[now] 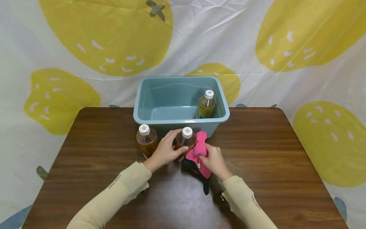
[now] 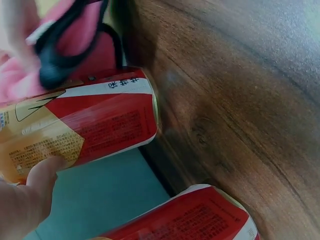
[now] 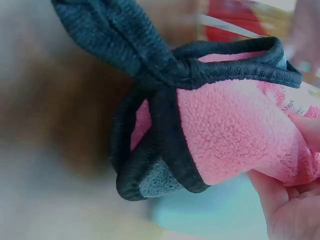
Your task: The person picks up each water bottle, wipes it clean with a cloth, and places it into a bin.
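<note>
Dark wood grain is running across the table (image 1: 266, 152), and two cream sleeves (image 1: 125, 187) are reaching in from its near side. The right hand (image 1: 215, 160) is angling inward and pinching a bunched, dark-edged pink cloth (image 1: 201, 148) between thumb and fingers. The left hand (image 1: 165, 150) is stretching forward, its thumb on the near side and its fingers spreading beyond, clasping a first bottle (image 1: 189, 142) upright just in front of the blue bin (image 1: 177, 121); whether the base is touching the table, I cannot tell. The cloth is overlapping this bottle's right side, so wiping seems to be going on. A second bottle (image 1: 147, 142) is standing near the left wrist, outside the bin, with neither hand holding it. Farther back, a third bottle (image 1: 206, 106) is standing inside the bin's right end. Judging by this, one bottle is looking finished and two are still waiting outside. Behind everything, a fruit-printed sheet (image 1: 217, 35) is hanging
</note>
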Motion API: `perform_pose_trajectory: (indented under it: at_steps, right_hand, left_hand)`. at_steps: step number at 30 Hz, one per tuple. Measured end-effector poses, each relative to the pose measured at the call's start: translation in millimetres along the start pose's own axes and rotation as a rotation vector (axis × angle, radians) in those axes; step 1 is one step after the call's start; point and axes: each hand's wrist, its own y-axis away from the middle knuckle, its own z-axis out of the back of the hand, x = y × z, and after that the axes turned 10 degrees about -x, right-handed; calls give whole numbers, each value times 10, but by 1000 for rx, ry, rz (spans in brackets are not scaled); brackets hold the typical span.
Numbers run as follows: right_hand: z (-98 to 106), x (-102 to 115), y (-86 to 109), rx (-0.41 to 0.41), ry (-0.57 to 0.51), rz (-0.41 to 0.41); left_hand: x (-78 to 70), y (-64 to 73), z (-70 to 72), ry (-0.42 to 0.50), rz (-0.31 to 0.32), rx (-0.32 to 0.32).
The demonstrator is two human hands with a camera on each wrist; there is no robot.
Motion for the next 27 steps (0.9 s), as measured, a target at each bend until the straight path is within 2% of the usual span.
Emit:
perform_pose_trajectory:
  at_steps: [7, 11, 15, 19, 23, 27]
  right_hand:
    - [247, 254, -199, 2, 3, 82]
    - [288, 346, -287, 5, 12, 116]
    - [306, 404, -344, 2, 11, 112]
    - [300, 395, -315, 4, -9, 65]
    - [267, 321, -196, -12, -37, 2]
    - [173, 210, -63, -31, -43, -7]
  left_hand:
    - [11, -1, -5, -11, -12, 4]
    - [5, -1, 5, -2, -8, 9]
    - [10, 5, 5, -4, -15, 16]
    - [10, 14, -5, -2, -16, 8]
    - [5, 15, -14, -1, -21, 8]
    - [7, 16, -10, 10, -17, 5]
